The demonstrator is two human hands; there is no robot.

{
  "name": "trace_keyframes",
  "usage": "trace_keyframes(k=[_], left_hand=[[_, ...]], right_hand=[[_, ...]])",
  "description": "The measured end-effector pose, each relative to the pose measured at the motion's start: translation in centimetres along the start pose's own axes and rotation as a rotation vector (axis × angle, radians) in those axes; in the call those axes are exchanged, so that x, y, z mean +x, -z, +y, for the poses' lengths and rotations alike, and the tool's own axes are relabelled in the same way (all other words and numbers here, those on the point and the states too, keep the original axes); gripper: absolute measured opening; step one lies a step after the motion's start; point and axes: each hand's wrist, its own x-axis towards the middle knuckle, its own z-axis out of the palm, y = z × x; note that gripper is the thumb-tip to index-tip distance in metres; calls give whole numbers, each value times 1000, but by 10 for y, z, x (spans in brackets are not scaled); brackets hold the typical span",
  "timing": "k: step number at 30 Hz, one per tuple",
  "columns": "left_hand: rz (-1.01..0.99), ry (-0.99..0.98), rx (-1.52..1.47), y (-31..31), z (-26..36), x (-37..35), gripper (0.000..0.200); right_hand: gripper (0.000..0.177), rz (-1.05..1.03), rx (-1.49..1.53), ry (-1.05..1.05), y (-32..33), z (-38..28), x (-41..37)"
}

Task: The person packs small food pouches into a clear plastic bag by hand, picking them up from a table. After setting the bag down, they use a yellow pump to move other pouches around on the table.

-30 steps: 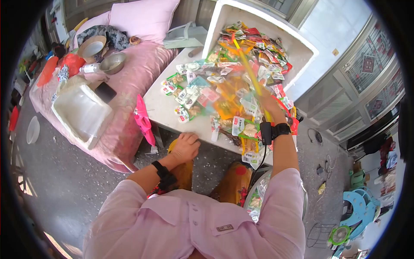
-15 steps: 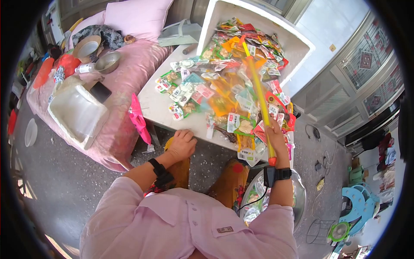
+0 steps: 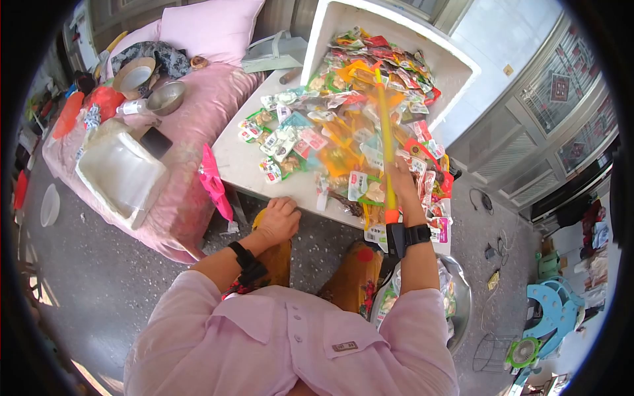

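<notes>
My right hand (image 3: 400,179) is wrapped round a long yellow stick (image 3: 386,132) with an orange lower end. The stick points away from me over a pile of small snack packets (image 3: 284,142) on the white table (image 3: 231,155). Its far part lies over an orange piece among the packets, by the opening of a white foam box (image 3: 460,99) that holds many more packets. My left hand (image 3: 280,218) rests at the table's near edge with its fingers curled; nothing can be made out in it.
To the left is a pink-covered bed (image 3: 191,112) with a foam tray (image 3: 119,175), bowls and a phone. A folded pink umbrella (image 3: 214,181) hangs at the table's left corner. Below the table's right side stands a metal basin (image 3: 462,310) of packets. A green fan (image 3: 523,353) is at right.
My right hand has moved left and a little away from me with the yellow stick, which now stands more upright in view. My left hand has stayed in place.
</notes>
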Motion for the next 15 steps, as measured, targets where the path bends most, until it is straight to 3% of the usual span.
trace_keyframes(k=[4,6,8,10,15], left_hand=[[1,8,-18,0,0,1,19],[7,6,-20,-1,0,1,19],[7,6,-22,-1,0,0,19],[2,8,-26,0,-1,0,19],[27,-11,-34,1,-1,0,19]], right_hand=[[39,38,24,-40,4,8,-48],[40,4,-61,101,14,28,-59],[41,-21,-48,71,17,33,-81],[42,-36,62,-129,12,15,-115],[42,-6,93,-165,9,41,-165]])
